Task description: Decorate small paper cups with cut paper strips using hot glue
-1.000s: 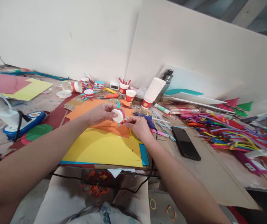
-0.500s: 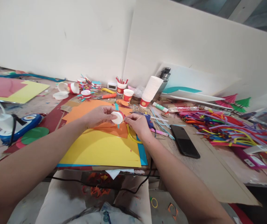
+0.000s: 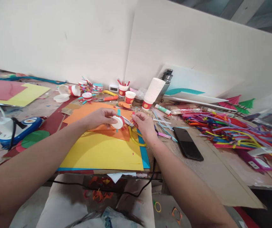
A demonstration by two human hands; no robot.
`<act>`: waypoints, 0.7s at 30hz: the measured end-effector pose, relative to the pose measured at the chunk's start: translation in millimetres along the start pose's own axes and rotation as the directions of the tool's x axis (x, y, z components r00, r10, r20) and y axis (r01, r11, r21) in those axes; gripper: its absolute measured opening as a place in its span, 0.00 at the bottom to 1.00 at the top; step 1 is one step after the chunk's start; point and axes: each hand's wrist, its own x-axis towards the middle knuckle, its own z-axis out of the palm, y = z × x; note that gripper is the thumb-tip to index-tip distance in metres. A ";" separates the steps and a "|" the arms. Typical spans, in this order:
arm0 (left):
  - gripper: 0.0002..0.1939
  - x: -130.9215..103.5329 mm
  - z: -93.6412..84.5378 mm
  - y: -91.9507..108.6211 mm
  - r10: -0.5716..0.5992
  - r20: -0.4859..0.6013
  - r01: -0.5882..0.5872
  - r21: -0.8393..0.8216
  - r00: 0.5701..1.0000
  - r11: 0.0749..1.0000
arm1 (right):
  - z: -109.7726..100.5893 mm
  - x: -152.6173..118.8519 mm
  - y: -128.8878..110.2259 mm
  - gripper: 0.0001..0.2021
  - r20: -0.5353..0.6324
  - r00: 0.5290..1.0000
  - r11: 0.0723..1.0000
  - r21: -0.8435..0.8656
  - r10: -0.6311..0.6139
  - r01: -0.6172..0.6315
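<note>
My left hand (image 3: 104, 117) pinches a small white and red paper-cup piece (image 3: 117, 122), its round white face toward me and teal strips sticking out above and below. Just to the right, my right hand (image 3: 140, 122) is closed with its fingertips on a small red piece (image 3: 133, 116). Between the hands lie the metal blades of scissors (image 3: 127, 122), with a yellow loop (image 3: 133, 137) below them. Both hands are over orange paper (image 3: 85, 112) and yellow paper (image 3: 102, 150).
Behind stand paper cups (image 3: 129, 97), a tall cup stack (image 3: 153, 91) and a bottle (image 3: 166, 82). On the right are a black phone (image 3: 188, 144) and a heap of coloured pipe cleaners (image 3: 233, 129). Finished-looking cup pieces (image 3: 87, 96) sit at the back left.
My right hand has moved right, away from the cup piece, and a red piece shows at its fingertips. The cup piece in my left hand has shifted slightly left.
</note>
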 end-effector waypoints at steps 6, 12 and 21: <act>0.11 -1.9 4.0 9.9 0.097 0.061 -0.098 0.008 0.993 0.995 | -3.0 -5.7 -8.8 0.11 0.045 0.990 0.970 -0.194 -0.137 0.143; 0.07 -0.4 8.6 6.6 0.344 -0.029 -0.336 0.147 0.939 0.930 | -7.3 -25.7 -27.8 0.10 0.097 0.883 0.780 -0.433 -0.459 0.452; 0.04 -4.4 11.3 13.6 0.577 -0.010 -0.530 0.384 0.817 0.756 | -8.0 -39.8 -34.0 0.03 0.175 0.728 0.507 -0.611 -0.663 0.608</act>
